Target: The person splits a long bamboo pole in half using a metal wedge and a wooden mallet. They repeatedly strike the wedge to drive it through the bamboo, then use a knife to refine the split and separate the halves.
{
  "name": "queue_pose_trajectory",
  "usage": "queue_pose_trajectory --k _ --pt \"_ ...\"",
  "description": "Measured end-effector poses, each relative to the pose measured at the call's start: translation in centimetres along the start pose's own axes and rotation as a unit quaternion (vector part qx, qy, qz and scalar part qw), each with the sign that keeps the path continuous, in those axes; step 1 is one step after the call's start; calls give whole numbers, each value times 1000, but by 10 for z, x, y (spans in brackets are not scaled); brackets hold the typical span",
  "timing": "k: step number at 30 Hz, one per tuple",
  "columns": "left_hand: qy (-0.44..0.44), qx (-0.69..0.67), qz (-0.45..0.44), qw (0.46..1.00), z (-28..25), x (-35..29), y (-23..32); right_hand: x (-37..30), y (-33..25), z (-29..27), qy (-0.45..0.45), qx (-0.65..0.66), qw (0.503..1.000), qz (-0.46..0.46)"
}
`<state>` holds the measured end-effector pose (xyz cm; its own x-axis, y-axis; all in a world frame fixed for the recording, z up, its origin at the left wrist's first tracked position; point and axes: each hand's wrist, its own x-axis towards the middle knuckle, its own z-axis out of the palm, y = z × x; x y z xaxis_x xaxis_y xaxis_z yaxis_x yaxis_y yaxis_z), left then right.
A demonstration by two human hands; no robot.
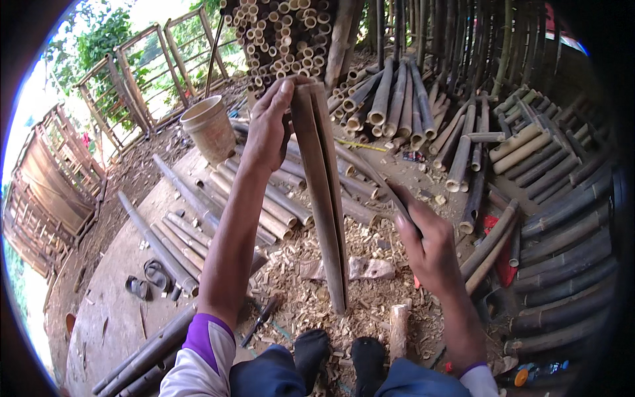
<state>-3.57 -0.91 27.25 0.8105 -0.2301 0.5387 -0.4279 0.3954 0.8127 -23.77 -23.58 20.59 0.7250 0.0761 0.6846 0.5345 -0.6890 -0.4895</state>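
A split bamboo pole (316, 178) stands nearly upright between the person's hands, a long, dark gap running down its length; its foot is near the wood chips (374, 298) on the ground, though whether it touches them I cannot tell. The left hand (268, 129) is closed around the pole's top end, thumb lying along the near side. To the right of the pole, the right hand (430, 241) has its fingers curled tight around the handle of a long knife (387, 184), whose blade slants up toward the pole with a gap between them.

Left of the pole and beyond it, a stained, pale plastic bucket (215, 135) stands open at the top; part of its inner wall shows, but what it holds is hidden. Behind the pole's lower part, a wooden block (370, 268) lies among the chips, and a short upright log (399, 331) is to the right of the pole's foot. Well left of the pole are a pair of sandals (157, 274); beyond its top rises a stack of bamboo tubes (284, 40), their hollow ends facing the camera.
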Motion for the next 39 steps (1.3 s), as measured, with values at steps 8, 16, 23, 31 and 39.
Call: queue_pose_trajectory --k 8,16,23,31,39 --pt "-29 54 100 993 38 -10 13 66 -24 -20 45 -227 965 -121" --pt "-13 94 115 989 29 -11 14 73 -25 -16 24 -295 943 -155" --pt "9 113 115 987 13 -4 9 64 -18 -2 -23 -312 934 -175" --pt "53 115 101 987 -25 15 -9 -11 24 43 -146 -288 934 -153" --pt "87 71 -6 994 -57 22 -21 -80 49 76 -265 -274 916 -126"
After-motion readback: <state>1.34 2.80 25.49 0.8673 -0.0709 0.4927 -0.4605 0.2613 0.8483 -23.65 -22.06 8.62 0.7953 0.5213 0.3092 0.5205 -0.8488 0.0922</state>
